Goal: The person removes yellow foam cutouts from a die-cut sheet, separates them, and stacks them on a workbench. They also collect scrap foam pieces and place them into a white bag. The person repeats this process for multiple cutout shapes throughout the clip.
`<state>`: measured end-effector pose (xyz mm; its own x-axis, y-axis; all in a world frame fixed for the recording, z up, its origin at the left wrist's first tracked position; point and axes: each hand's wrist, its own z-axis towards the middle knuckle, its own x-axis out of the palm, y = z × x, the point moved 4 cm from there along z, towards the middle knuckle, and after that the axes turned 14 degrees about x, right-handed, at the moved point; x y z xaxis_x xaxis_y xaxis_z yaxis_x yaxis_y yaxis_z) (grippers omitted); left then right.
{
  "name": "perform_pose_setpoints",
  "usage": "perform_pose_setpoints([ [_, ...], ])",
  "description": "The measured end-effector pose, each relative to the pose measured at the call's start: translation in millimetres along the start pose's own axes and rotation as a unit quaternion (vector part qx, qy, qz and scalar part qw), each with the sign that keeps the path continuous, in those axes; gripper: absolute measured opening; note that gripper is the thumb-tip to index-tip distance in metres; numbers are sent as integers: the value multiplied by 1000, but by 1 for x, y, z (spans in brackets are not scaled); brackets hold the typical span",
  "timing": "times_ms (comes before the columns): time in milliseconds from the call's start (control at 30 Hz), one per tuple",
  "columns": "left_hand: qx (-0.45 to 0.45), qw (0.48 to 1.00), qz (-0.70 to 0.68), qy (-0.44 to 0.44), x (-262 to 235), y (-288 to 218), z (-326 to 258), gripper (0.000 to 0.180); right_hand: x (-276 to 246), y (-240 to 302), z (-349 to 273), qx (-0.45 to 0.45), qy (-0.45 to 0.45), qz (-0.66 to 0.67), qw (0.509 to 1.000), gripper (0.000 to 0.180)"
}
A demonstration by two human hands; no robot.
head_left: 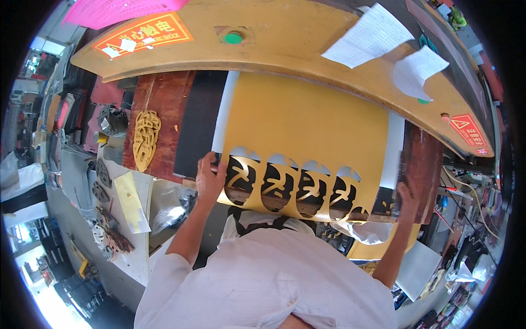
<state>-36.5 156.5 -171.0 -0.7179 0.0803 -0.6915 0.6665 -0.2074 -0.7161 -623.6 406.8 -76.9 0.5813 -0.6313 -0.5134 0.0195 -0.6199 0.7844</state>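
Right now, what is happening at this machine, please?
A person in a white shirt stands at a cutting press and holds a yellow sheet flat on the dark board under the tan press arm. The left hand presses the sheet's near left edge; the right hand rests at its right edge. Four shapes are already cut out along the near edge. A yellow cutting die lies to the left.
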Motion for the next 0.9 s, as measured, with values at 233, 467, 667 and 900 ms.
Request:
perform_pose_setpoints([
  [233, 14, 988, -96, 120, 11, 34, 6, 33, 304, 108, -107, -147, 245, 21, 958, 51],
  [467, 142, 970, -149, 131, -31, 40, 0, 16, 466, 167, -138, -182, 3, -239, 954, 58],
  [667, 268, 958, -87, 51, -48, 51, 2, 11, 469, 171, -148, -194, 56, -379, 903, 72],
  [900, 221, 974, -27, 49, -31, 57, 11, 9, 458, 164, -133, -269, 110, -320, 902, 75],
])
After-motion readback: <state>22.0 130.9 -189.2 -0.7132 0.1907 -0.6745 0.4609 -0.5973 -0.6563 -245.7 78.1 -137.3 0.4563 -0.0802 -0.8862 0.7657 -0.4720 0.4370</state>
